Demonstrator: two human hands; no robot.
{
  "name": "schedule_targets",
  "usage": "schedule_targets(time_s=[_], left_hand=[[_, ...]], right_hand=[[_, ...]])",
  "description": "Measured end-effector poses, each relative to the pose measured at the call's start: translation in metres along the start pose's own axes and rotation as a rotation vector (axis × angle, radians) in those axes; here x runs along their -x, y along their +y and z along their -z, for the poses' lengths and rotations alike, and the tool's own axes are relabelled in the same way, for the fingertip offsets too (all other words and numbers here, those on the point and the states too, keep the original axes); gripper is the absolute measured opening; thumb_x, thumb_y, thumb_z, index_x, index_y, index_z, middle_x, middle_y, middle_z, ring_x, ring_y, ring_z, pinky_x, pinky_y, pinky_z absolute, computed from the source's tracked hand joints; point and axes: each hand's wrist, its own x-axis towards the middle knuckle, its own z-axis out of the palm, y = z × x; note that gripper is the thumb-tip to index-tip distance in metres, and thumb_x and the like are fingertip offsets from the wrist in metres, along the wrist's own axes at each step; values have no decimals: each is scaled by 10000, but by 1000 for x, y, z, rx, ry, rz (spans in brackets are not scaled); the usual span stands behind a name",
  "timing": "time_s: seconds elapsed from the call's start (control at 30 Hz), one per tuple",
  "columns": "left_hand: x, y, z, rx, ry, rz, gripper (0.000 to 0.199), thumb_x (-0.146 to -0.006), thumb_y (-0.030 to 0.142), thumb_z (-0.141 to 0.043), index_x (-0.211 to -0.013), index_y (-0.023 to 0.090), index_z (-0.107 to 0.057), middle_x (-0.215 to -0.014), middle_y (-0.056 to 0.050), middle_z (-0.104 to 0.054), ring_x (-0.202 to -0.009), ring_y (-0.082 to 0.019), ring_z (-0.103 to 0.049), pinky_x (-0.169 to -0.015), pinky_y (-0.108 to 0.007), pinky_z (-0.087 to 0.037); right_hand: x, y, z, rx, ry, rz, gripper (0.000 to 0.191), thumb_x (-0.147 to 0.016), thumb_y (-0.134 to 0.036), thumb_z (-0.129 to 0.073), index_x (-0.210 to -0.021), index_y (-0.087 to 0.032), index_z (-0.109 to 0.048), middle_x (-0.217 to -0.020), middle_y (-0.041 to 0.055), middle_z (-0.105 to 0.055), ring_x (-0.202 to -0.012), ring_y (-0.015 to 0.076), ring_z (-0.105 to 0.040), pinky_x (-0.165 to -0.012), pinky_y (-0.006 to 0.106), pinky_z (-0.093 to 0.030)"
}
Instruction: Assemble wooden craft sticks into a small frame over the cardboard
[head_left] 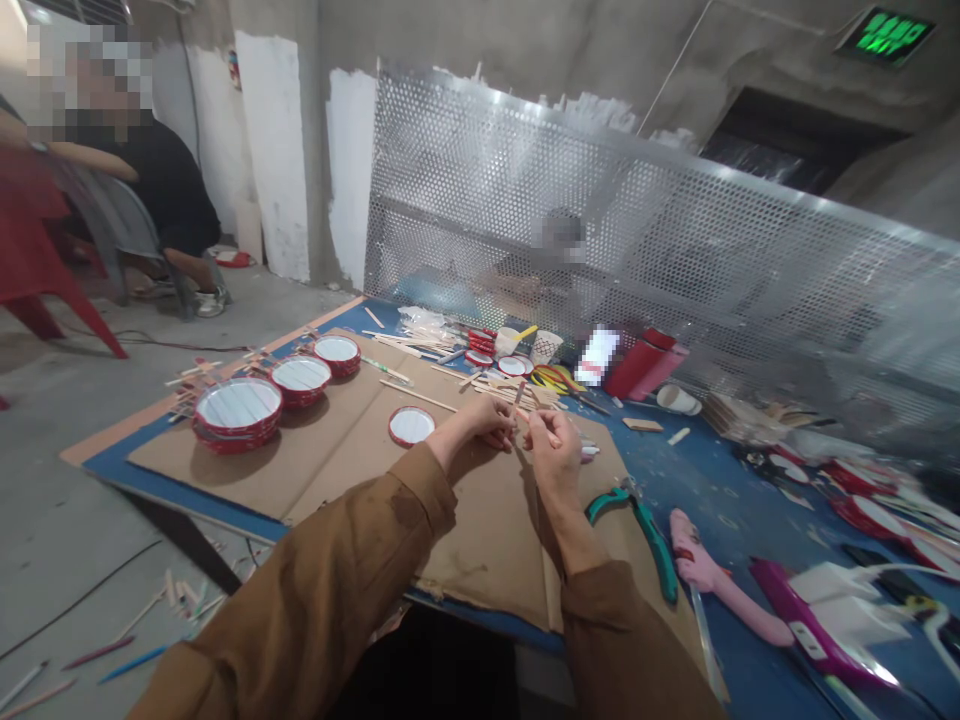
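My left hand (487,420) is closed in a pinch over the cardboard sheet (480,540); what its fingers hold is too small to make out. Close by on the right, my right hand (556,455) has its fingers closed on a short, thin wooden stick (553,438). A narrow brown strip (520,394) stands up between the fingertips of both hands. Left of my left hand lies a small red-rimmed white disc (412,426). Behind my hands is a loose pile of wooden sticks (517,388). Green-handled pliers (654,545) lie beside my right forearm.
Red drums with white tops (238,405) stand at the left. A pink glue gun (697,560) and purple power strip (814,620) lie at the right. Paper cups (546,346) and a phone (598,356) stand at the back, before a perforated metal screen (465,170). A person (165,170) sits far left.
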Motion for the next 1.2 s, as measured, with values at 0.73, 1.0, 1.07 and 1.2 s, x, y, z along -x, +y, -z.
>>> schedule_targets(time_s=[0.73,1.0,1.07,1.2], left_hand=[[-7,-5,3,14,5,10,173,-898,128,-681,-768,126,-568,-592,-2,-646,-511,-93,-656,-550,-172,-538],[-10,-5,3,26,-27,11,196,-896,141,-701,-774,130,-548,-575,10,-634,-506,-77,-651,-546,-142,-525],[-9,-4,3,22,-27,8,180,-906,112,-664,-767,128,-550,-577,9,-631,-513,-78,-653,-569,-154,-540],[-7,-3,2,15,-7,21,171,-871,109,-704,-763,123,-571,-589,8,-628,-515,-92,-652,-588,-191,-562]], right_hand=[[-2,8,5,99,39,-48,354,-841,-587,-573,-810,-235,-602,-706,21,-660,-663,203,-587,-672,321,-449],[0,5,-1,36,-8,41,315,-853,-535,-555,-799,-229,-609,-689,7,-630,-699,199,-591,-700,325,-472],[0,6,0,47,-32,34,314,-854,-533,-556,-807,-227,-615,-674,3,-626,-695,201,-592,-707,329,-468],[0,5,1,59,-49,21,323,-846,-542,-550,-770,-232,-600,-644,2,-616,-698,208,-592,-716,334,-462]])
